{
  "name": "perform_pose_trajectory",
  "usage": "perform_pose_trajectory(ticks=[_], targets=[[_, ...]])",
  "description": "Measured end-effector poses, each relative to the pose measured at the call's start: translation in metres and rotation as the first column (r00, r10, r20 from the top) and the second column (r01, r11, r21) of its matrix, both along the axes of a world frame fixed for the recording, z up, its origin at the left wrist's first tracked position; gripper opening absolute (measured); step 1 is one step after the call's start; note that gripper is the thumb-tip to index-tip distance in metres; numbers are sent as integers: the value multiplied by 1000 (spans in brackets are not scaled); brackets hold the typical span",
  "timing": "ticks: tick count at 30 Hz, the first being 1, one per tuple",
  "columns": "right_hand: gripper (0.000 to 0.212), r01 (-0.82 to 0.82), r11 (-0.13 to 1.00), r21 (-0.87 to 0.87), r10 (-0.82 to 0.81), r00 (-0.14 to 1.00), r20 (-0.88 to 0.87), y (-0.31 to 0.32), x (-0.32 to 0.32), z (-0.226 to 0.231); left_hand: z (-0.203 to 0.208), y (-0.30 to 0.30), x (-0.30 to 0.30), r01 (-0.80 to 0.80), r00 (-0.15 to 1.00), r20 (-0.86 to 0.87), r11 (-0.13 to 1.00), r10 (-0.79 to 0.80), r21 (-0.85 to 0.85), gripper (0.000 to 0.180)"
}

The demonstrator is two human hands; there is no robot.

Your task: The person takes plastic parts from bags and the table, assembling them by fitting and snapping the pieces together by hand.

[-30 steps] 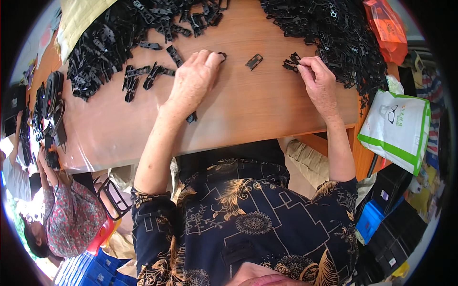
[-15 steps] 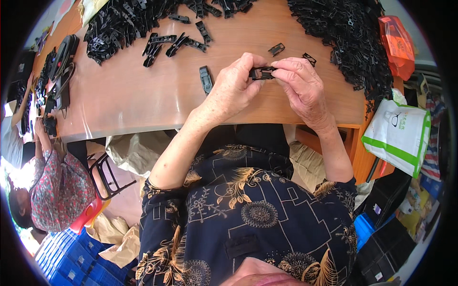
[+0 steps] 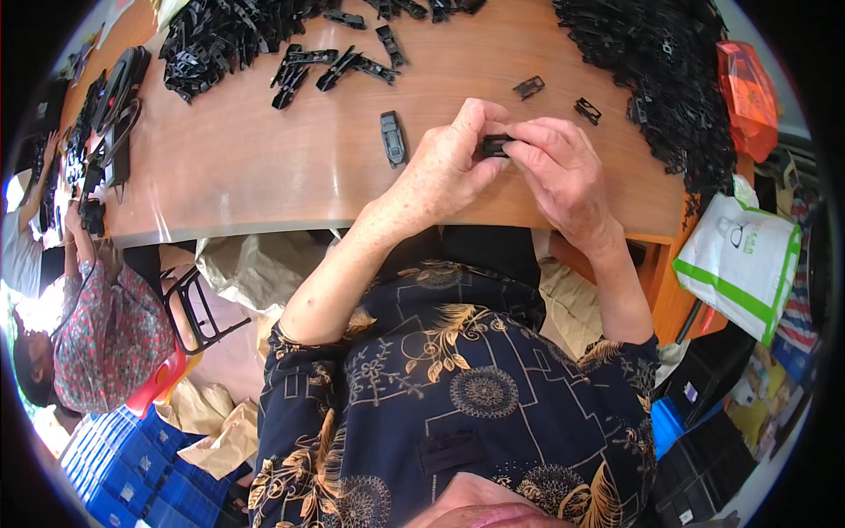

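Observation:
Above the wooden table [image 3: 255,167], near its front edge, I hold a small black plastic part [image 3: 495,146] between both hands. My left hand [image 3: 440,172] pinches its left end with thumb and fingers. Closed on its right end are the fingertips of my right hand [image 3: 563,172], which partly cover it. A dark grey oblong plastic piece [image 3: 393,139] lies just left of my left hand. Beyond my right hand are two loose black frame-shaped pieces, one nearer the middle [image 3: 529,87] and one farther right [image 3: 587,111].
Heaps of black plastic parts lie at the far left [image 3: 229,44] and right [image 3: 660,79], with several clip-like pieces [image 3: 339,69] between. An orange-red bag [image 3: 746,101] and a white-and-green bag [image 3: 738,255] are at right. Another person [image 3: 114,339] works at left, above blue crates [image 3: 132,458].
Less of the black part shows between my fingers, and my right fingers have shifted on it. The table and its parts sit slightly differently in the view.

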State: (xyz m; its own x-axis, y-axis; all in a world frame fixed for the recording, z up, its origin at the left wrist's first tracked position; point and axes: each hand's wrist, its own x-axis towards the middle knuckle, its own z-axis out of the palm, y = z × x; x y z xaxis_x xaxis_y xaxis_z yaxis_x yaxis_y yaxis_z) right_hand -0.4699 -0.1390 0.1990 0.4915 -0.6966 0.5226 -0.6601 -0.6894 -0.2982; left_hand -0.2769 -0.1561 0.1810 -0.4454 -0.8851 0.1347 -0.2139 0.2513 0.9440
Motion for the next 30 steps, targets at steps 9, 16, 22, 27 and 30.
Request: perform_pose_trajectory(ticks=[9,16,22,27,30], targets=[[36,-15,999,32,14,999,32,2,5,-12,-7,-9,8,129,987,-150,855,-61,502,35],[31,29,960,278,-109,955,277,0,7,-30,10,-73,50,-7,736,596,884,320,-467,20],[25,38,838,544,-292,873,390,1,8,-29,2,-138,75,405,541,752,667,376,-625,18],[21,-15,781,625,-382,780,496,1,7,-33,0,-140,67,370,619,727,707,297,-603,13],[18,-59,752,657,-418,727,545,-1,7,-24,7,-112,54,59,975,205,988,-87,141,17]])
